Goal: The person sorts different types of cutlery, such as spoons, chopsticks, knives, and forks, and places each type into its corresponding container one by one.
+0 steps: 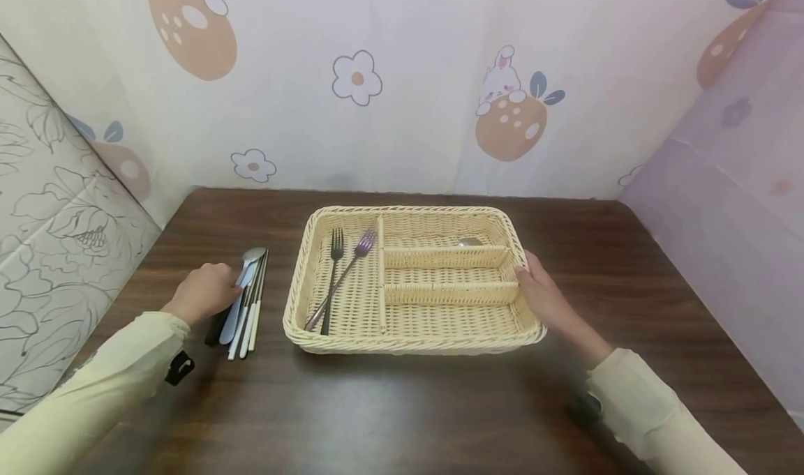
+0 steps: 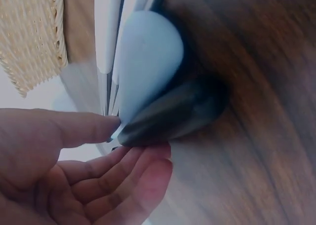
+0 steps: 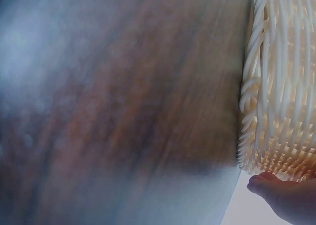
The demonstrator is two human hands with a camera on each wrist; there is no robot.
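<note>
On the left, a bunch of cutlery lies on the table, with a silver spoon [image 1: 254, 254], thin chopsticks [image 1: 256, 321] and a light-blue handle [image 2: 150, 52]. My left hand [image 1: 204, 295] is over its left edge. In the left wrist view, the thumb and fingers pinch the narrow end of a black-handled utensil [image 2: 173, 111]; the hand hides its other end, so its kind is unclear. My right hand [image 1: 541, 292] grips the right rim of a cream woven basket [image 1: 408, 346], thumb over the edge.
In the basket's left compartment lie a black fork [image 1: 333, 273] and a purple fork [image 1: 352, 269], crossing. A spoon [image 1: 468, 242] shows in the back right compartment, partly behind a divider [image 1: 446, 257]. Patterned curtains [image 1: 414, 133] enclose the dark wooden table [image 1: 389, 412].
</note>
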